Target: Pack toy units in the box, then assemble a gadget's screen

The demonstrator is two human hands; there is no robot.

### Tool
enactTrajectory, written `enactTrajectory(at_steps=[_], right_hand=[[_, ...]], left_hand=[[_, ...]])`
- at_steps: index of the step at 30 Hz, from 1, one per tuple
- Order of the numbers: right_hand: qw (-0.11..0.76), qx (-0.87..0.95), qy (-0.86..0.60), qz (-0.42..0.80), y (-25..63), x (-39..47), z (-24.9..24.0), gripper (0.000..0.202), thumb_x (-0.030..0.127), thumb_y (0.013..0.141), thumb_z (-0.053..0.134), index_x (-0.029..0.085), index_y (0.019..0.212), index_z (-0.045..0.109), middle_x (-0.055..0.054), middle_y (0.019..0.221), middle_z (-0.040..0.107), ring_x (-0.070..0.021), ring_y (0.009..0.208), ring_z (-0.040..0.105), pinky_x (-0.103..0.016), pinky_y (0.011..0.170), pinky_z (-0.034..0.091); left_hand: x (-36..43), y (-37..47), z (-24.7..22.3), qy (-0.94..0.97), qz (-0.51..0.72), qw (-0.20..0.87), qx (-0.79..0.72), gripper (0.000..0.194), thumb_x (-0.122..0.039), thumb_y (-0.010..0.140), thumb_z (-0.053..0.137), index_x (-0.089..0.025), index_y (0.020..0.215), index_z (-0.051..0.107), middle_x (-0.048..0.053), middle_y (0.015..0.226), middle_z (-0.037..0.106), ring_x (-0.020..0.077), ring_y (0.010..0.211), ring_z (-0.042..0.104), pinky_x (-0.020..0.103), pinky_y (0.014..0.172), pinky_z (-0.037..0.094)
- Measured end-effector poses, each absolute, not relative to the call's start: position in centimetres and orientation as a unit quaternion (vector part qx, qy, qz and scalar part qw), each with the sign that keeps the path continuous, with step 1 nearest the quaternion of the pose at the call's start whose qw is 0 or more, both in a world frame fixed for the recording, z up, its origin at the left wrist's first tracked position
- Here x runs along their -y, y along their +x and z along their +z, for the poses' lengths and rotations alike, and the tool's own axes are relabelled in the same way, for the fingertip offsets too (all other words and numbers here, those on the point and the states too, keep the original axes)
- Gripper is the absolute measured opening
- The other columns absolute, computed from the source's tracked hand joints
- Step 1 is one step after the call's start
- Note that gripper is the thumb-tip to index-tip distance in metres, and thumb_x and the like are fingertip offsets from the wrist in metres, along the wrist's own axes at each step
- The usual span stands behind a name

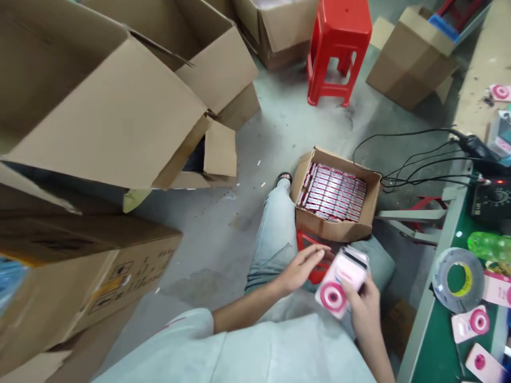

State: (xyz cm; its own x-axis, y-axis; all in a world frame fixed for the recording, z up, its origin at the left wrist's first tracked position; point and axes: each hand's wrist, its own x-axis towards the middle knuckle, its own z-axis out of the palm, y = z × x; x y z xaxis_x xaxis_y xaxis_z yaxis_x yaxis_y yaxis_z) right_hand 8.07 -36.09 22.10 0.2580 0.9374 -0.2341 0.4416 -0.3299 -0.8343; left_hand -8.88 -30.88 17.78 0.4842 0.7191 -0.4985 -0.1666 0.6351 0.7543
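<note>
My right hand (pixel 361 300) grips a stack of pink-and-white packs (pixel 342 279), each with a round pink ring printed near one end. Just left of the stack, my left hand (pixel 305 267) has its fingers apart and holds nothing. Beyond my hands, an open cardboard carton (pixel 333 230) sits low in front of me, filled with rows of thin packs (pixel 337 192) standing on edge.
Large open cartons (pixel 120 111) fill the left side. A red stool (pixel 339 48) stands ahead. At right, a green-topped bench (pixel 435 340) bears a tape roll (pixel 457 280), a green bottle (pixel 489 244) and pink packs (pixel 471 323). Black cables (pixel 415 159) hang beside the carton.
</note>
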Motion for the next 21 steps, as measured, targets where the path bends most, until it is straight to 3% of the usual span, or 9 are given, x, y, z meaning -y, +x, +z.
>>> enactTrajectory(at_steps=[2, 5, 11, 16, 21], right_hand=[[0.314, 0.482, -0.732, 0.365, 6.0, 34.6, 19.7, 0.031, 0.047, 0.083, 0.072, 0.02, 0.097, 0.075, -0.01, 0.105, 0.063, -0.0265, 0.097, 0.064, -0.042, 0.086, 0.059], [0.267, 0.504, -0.746, 0.343, 2.5, 33.6, 16.5, 0.029, 0.044, 0.076, 0.073, 0.021, 0.093, 0.074, -0.012, 0.111, 0.059, -0.03, 0.104, 0.063, -0.047, 0.094, 0.057], [0.198, 0.597, -0.692, 0.355, 0.8, 37.1, 16.3, 0.055, 0.033, 0.08, 0.071, 0.021, 0.134, 0.067, -0.019, 0.135, 0.05, -0.0367, 0.124, 0.059, -0.053, 0.102, 0.054], [0.203, 0.657, -0.65, 0.324, 3.0, 40.6, 18.2, 0.056, 0.037, 0.087, 0.069, 0.025, 0.142, 0.063, -0.019, 0.154, 0.043, -0.0418, 0.135, 0.053, -0.059, 0.105, 0.054], [0.215, 0.658, -0.642, 0.329, 3.5, 43.2, 17.6, 0.06, 0.028, 0.102, 0.047, 0.033, 0.161, 0.04, -0.013, 0.161, 0.045, -0.0343, 0.14, 0.053, -0.056, 0.11, 0.052]], left_hand=[[30.4, -10.7, 17.6, 0.257, 0.321, 0.791, -0.454, 0.049, -0.059, 0.092, 0.061, -0.02, 0.122, 0.067, 0.009, 0.125, 0.072, 0.0247, 0.116, 0.065, 0.034, 0.098, 0.052], [30.9, -12.2, 16.3, 0.244, 0.32, 0.76, -0.51, 0.052, -0.049, 0.078, 0.079, -0.018, 0.117, 0.065, 0.006, 0.113, 0.071, 0.0232, 0.109, 0.064, 0.034, 0.099, 0.049], [33.8, -12.1, 15.2, 0.207, 0.323, 0.733, -0.562, 0.066, -0.034, 0.058, 0.094, -0.018, 0.111, 0.058, 0.002, 0.103, 0.066, 0.0181, 0.097, 0.061, 0.03, 0.094, 0.047], [34.0, -12.2, 15.1, 0.184, 0.286, 0.807, -0.483, 0.075, -0.034, 0.048, 0.099, -0.016, 0.11, 0.061, 0.001, 0.095, 0.068, 0.0174, 0.086, 0.062, 0.03, 0.083, 0.05], [34.4, -12.8, 14.5, 0.162, 0.267, 0.837, -0.45, 0.084, -0.037, 0.046, 0.099, -0.017, 0.119, 0.062, 0.003, 0.095, 0.071, 0.0195, 0.082, 0.065, 0.033, 0.077, 0.053]])
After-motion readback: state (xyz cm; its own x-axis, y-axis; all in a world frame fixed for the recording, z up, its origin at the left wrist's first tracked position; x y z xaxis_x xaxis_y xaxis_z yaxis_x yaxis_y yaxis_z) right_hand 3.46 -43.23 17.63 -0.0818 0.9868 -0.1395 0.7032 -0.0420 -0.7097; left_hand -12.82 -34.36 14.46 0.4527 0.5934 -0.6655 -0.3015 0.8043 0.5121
